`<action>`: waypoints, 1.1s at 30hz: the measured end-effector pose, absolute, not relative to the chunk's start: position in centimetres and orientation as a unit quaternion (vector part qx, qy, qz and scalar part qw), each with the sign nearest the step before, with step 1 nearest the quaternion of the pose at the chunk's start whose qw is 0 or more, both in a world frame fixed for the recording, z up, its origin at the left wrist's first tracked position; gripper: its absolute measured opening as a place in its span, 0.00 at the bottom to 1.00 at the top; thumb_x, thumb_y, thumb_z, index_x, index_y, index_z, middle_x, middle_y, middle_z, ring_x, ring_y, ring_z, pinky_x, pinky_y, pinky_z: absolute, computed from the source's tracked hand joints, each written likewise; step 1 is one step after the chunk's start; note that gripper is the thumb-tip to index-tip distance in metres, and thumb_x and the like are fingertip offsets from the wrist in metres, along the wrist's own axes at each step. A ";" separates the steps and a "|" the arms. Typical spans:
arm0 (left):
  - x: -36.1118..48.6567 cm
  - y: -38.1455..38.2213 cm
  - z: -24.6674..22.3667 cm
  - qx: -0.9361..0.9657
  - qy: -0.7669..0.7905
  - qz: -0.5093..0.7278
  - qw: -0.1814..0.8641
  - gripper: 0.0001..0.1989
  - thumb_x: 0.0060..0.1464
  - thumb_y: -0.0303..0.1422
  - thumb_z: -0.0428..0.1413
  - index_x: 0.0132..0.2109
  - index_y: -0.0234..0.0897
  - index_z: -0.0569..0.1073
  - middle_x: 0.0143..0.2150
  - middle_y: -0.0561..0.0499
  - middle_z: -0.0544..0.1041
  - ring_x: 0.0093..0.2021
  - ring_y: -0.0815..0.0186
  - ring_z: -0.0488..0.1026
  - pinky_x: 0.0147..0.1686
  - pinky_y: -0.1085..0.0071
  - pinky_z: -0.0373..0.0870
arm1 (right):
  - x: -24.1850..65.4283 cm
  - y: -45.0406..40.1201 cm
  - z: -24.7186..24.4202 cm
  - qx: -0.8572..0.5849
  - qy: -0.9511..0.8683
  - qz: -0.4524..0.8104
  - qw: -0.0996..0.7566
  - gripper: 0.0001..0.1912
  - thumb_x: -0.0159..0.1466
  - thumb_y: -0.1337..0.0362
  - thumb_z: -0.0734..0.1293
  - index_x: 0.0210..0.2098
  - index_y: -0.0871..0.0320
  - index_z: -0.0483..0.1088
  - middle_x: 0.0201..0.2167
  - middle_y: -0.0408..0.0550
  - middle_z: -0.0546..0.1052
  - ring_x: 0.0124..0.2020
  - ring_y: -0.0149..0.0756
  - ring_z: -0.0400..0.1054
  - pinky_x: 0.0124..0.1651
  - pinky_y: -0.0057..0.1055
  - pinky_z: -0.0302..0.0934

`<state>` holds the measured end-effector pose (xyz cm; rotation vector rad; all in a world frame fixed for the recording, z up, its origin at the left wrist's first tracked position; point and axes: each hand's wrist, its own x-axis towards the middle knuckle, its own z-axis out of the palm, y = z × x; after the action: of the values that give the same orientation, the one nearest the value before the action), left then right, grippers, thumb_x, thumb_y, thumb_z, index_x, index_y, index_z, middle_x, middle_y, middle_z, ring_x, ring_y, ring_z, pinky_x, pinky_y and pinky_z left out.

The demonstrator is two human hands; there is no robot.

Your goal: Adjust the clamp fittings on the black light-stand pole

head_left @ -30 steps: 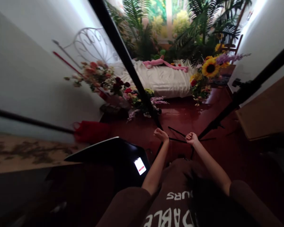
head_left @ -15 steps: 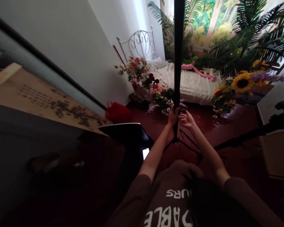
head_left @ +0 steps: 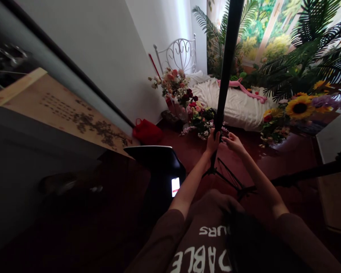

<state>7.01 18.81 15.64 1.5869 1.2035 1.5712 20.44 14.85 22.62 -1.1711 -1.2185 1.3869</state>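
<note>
A black stand pole (head_left: 228, 64) rises straight through the view, ending low in spread tripod legs (head_left: 226, 176) on the floor. My left hand (head_left: 213, 141) is closed around the pole just above the legs. My right hand (head_left: 233, 143) sits beside the pole with its fingers extended, close to a small dark fitting (head_left: 222, 137) on the pole. I cannot tell whether those fingertips touch it. Both forearms reach out from my brown T-shirt (head_left: 208, 231).
A dark curved object (head_left: 159, 167) with a lit phone screen (head_left: 175, 186) stands left of my arms. Behind the pole are flower bouquets (head_left: 174, 85), a red bag (head_left: 147, 131), and a white-sheeted bed (head_left: 230, 106). A second black stand pole (head_left: 304, 176) crosses the right.
My left hand has closed around the pole and my right hand has come to its side, both from raised positions apart. The view has swung, bringing the pole upright in the middle.
</note>
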 end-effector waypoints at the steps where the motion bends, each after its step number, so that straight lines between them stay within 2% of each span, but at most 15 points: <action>1: 7.1 18.8 15.6 0.598 0.453 0.591 0.297 0.26 0.61 0.56 0.46 0.49 0.39 0.70 0.37 0.47 0.75 0.37 0.64 0.74 0.41 0.67 0.71 | 20.7 14.7 22.7 -0.488 -0.565 0.478 0.463 0.22 0.54 0.57 0.74 0.24 0.54 0.54 0.17 0.33 0.56 0.18 0.23 0.46 0.20 0.22 0.41; 4: 7.0 18.5 15.8 0.600 0.452 0.595 0.288 0.26 0.63 0.55 0.45 0.53 0.40 0.69 0.39 0.46 0.76 0.39 0.63 0.74 0.44 0.66 0.72 | 21.4 14.1 23.1 -0.485 -0.717 0.278 0.416 0.15 0.55 0.65 0.71 0.22 0.56 0.58 0.21 0.38 0.59 0.24 0.26 0.50 0.27 0.25 0.47; 6: 6.9 18.5 16.2 0.605 0.449 0.602 0.264 0.25 0.63 0.54 0.45 0.52 0.40 0.69 0.43 0.45 0.76 0.44 0.61 0.75 0.48 0.64 0.71 | 21.4 13.4 23.0 -0.482 -0.751 0.218 0.394 0.13 0.57 0.67 0.68 0.22 0.55 0.58 0.24 0.40 0.60 0.25 0.28 0.52 0.29 0.27 0.50; 9: 6.7 18.7 17.2 0.618 0.440 0.611 0.226 0.23 0.63 0.53 0.46 0.50 0.40 0.70 0.46 0.42 0.76 0.50 0.59 0.74 0.54 0.63 0.69 | 21.2 12.1 22.3 -0.501 -0.746 0.176 0.402 0.11 0.60 0.63 0.66 0.24 0.54 0.60 0.28 0.43 0.63 0.28 0.32 0.58 0.33 0.29 0.56; 12: 6.9 19.3 18.7 0.616 0.433 0.623 0.210 0.22 0.63 0.52 0.47 0.51 0.40 0.69 0.46 0.42 0.76 0.51 0.58 0.74 0.54 0.62 0.69 | 21.1 11.0 21.4 -0.516 -0.727 0.142 0.430 0.08 0.60 0.57 0.68 0.30 0.54 0.67 0.37 0.48 0.67 0.37 0.38 0.65 0.41 0.35 0.65; 16: 7.6 19.8 20.8 0.606 0.419 0.640 0.218 0.21 0.64 0.50 0.47 0.53 0.40 0.67 0.39 0.47 0.76 0.42 0.64 0.76 0.47 0.67 0.71 | 21.3 10.5 20.8 -0.502 -0.729 0.145 0.442 0.09 0.63 0.57 0.68 0.41 0.53 0.72 0.53 0.55 0.67 0.52 0.45 0.67 0.47 0.40 0.69; 19: 7.9 20.0 22.3 0.601 0.405 0.651 0.226 0.20 0.65 0.50 0.47 0.54 0.41 0.66 0.32 0.53 0.74 0.33 0.69 0.74 0.40 0.72 0.70 | 21.7 10.4 20.7 -0.485 -0.740 0.159 0.438 0.10 0.65 0.60 0.65 0.44 0.52 0.74 0.56 0.54 0.70 0.57 0.45 0.66 0.53 0.43 0.68; 21: 7.9 20.1 23.4 0.599 0.396 0.658 0.226 0.20 0.64 0.50 0.47 0.53 0.41 0.67 0.30 0.55 0.72 0.30 0.72 0.72 0.37 0.74 0.69 | 21.8 10.4 20.6 -0.482 -0.741 0.165 0.438 0.12 0.66 0.60 0.64 0.48 0.51 0.74 0.57 0.53 0.71 0.58 0.45 0.66 0.56 0.44 0.67; 25: 7.9 20.5 25.3 0.598 0.381 0.670 0.221 0.19 0.65 0.49 0.46 0.51 0.41 0.67 0.28 0.56 0.70 0.28 0.73 0.71 0.35 0.75 0.68 | 21.7 10.1 20.2 -0.484 -0.734 0.182 0.440 0.18 0.67 0.59 0.63 0.56 0.49 0.72 0.56 0.52 0.73 0.56 0.43 0.67 0.51 0.40 0.70; 29: 8.0 20.7 26.2 0.600 0.371 0.674 0.220 0.19 0.66 0.48 0.46 0.53 0.40 0.67 0.29 0.57 0.70 0.28 0.74 0.70 0.35 0.76 0.67 | 21.3 10.1 19.9 -0.497 -0.724 0.174 0.446 0.23 0.68 0.58 0.63 0.62 0.50 0.68 0.50 0.53 0.77 0.47 0.42 0.71 0.45 0.36 0.70; 33: 8.2 20.7 26.4 0.597 0.372 0.678 0.214 0.19 0.66 0.47 0.47 0.54 0.40 0.67 0.28 0.57 0.70 0.27 0.74 0.69 0.34 0.76 0.66 | 21.1 10.5 19.4 -0.498 -0.732 0.141 0.443 0.24 0.69 0.60 0.61 0.65 0.51 0.65 0.45 0.52 0.79 0.44 0.40 0.72 0.49 0.36 0.69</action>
<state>8.15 20.73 26.37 1.6551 1.0327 1.8802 21.12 10.52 19.42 -1.2346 -1.8169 0.3486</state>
